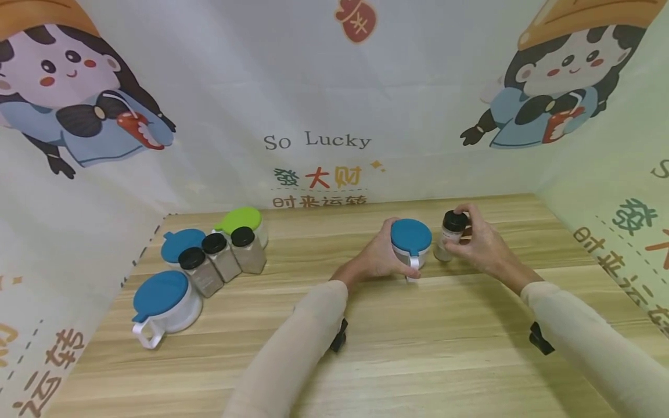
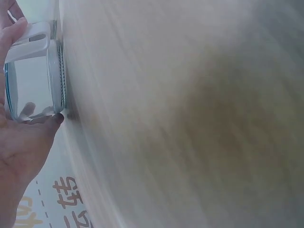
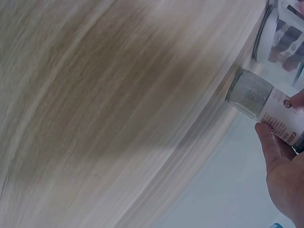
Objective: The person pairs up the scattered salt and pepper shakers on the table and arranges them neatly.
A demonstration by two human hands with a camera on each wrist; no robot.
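Right of the table's middle, my left hand grips a round, blue-lidded jar from its left side, fingers around its wall near the white handle. The left wrist view shows the jar's clear wall and its base at the tabletop. Just to the right, my right hand holds a black-capped seasoning bottle, fingers and thumb around its upper part. In the right wrist view the bottle has grainy contents and a printed label, and stands slightly tilted beside the jar.
At the left stand two more blue-lidded jars and a green-lidded jar. Three black-capped bottles stand in a slanting row among them. A printed cloth hangs behind and beside the wooden table.
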